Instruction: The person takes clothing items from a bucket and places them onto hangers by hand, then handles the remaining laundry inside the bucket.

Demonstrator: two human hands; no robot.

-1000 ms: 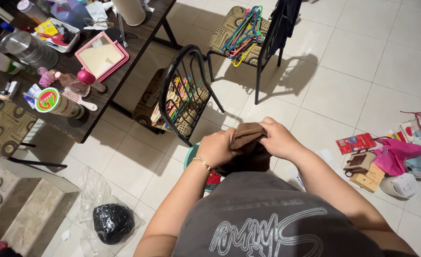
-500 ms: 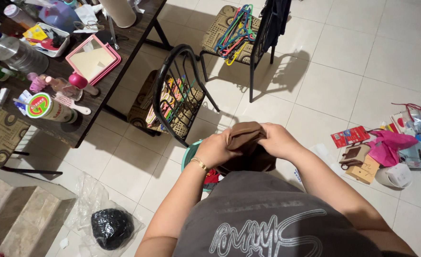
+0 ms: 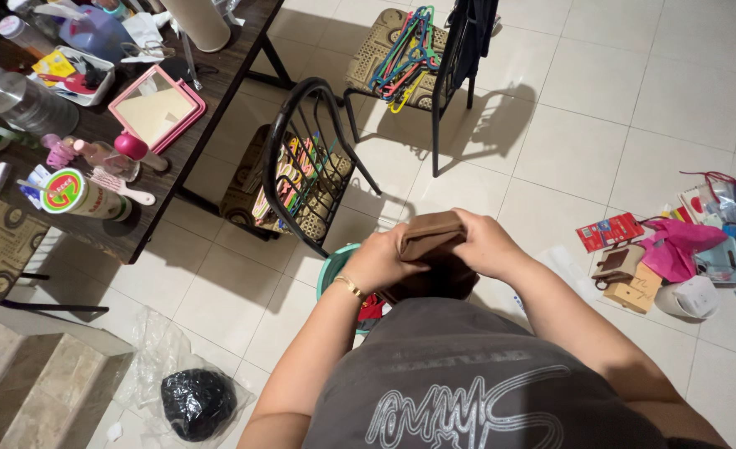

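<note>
Both my hands hold a folded brown cloth (image 3: 431,236) in front of my chest. My left hand (image 3: 378,259) grips its left side, and a gold bracelet sits on that wrist. My right hand (image 3: 486,244) grips its right side from above. More of the brown cloth (image 3: 434,281) hangs dark below the fold. Under my hands stands a teal basin (image 3: 332,272) with red fabric (image 3: 371,310) in it, mostly hidden by my arms and grey shirt.
A black metal chair (image 3: 301,179) holding colourful items stands just beyond my hands. A second chair (image 3: 401,58) carries plastic hangers. A cluttered dark table (image 3: 93,108) is at left. Boxes and bags (image 3: 676,249) lie on the tiles at right. A black bag (image 3: 197,403) sits lower left.
My hands stay together on the brown cloth. The view has drifted slightly, so the table and chairs sit a little higher and further left in frame.
</note>
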